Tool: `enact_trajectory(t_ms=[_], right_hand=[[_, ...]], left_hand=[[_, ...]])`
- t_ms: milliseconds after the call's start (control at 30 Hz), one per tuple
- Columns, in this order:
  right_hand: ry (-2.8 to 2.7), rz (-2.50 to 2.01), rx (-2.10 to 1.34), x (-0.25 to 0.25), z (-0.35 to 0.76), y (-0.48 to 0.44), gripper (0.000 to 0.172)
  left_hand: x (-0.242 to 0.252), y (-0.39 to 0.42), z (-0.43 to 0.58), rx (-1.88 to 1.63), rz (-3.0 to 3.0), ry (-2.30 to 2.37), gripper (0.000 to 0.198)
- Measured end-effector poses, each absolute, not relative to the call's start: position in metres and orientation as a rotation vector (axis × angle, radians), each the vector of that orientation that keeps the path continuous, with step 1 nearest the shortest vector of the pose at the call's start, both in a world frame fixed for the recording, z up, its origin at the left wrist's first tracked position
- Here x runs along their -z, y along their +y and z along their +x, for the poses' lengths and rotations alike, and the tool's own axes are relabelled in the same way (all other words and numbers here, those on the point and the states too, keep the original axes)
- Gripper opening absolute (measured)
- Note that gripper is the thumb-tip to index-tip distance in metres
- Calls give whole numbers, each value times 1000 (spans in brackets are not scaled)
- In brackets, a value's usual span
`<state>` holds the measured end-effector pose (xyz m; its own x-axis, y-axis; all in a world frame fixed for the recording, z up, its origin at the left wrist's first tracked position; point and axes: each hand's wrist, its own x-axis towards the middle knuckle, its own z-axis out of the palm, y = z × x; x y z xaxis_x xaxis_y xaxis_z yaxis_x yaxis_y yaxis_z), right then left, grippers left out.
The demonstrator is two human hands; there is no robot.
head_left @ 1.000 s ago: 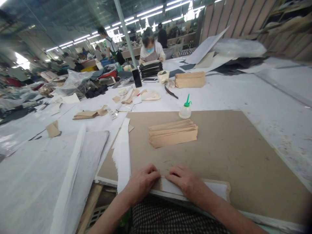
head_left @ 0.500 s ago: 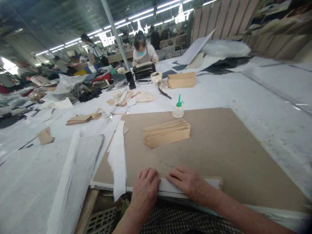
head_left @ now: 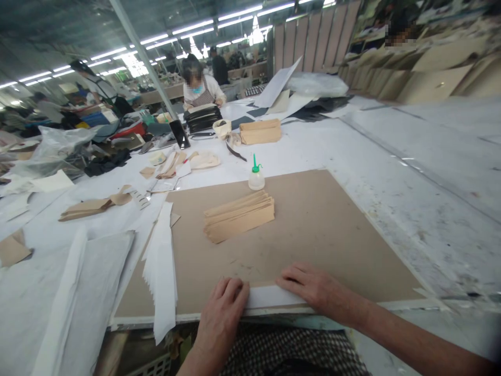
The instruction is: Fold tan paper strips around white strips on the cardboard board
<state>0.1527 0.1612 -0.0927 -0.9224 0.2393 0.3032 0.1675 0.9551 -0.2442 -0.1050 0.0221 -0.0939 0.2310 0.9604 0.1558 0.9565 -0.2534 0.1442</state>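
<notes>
A white strip (head_left: 272,296) lies along the near edge of the brown board (head_left: 332,235), over a thin tan edge. At its left end, my left hand (head_left: 224,308) has its fingers bent and closed on the strip. My right hand (head_left: 313,287) presses the strip's right part with its fingers together, covering that end. Beyond my hands, a fanned stack of tan strips (head_left: 240,216) rests on the board. Behind it stands a clear bottle (head_left: 256,180) with a green spout. Fanned white strips (head_left: 164,266) overhang the board's left front edge.
White sheets (head_left: 94,282) lie left of the board. Farther back are tan pieces (head_left: 86,208), another tan stack (head_left: 260,131), a phone (head_left: 179,134) by a pole (head_left: 144,57), and a clear plastic bag (head_left: 62,151). A co-worker (head_left: 201,86) sits across the table behind dark stacked pieces (head_left: 202,118).
The view has turned right, so the table's things sit farther left. My right hand has slid right along the white strip, widening the gap between my hands and covering the strip's right end.
</notes>
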Motion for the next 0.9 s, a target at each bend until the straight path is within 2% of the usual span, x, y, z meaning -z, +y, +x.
enact_trajectory(t_ms=[167,367,500,733,900], right_hand=[[-2762,-344,-234,89,174,163,23],[-2735,-542,-266,93,185,162,22],[-2698,-676,-329,95,174,158,23],[-2667,-595,-363,101,146,150,27],[-2632,-567,-402,104,141,148,23]], left_hand=[[94,21,-102,-325,2432,1949,44],[93,22,-99,-523,2243,2032,24],[97,22,-104,-670,2069,2019,30],[96,16,-121,-777,1903,2118,36],[82,15,-119,-779,1995,2107,21]])
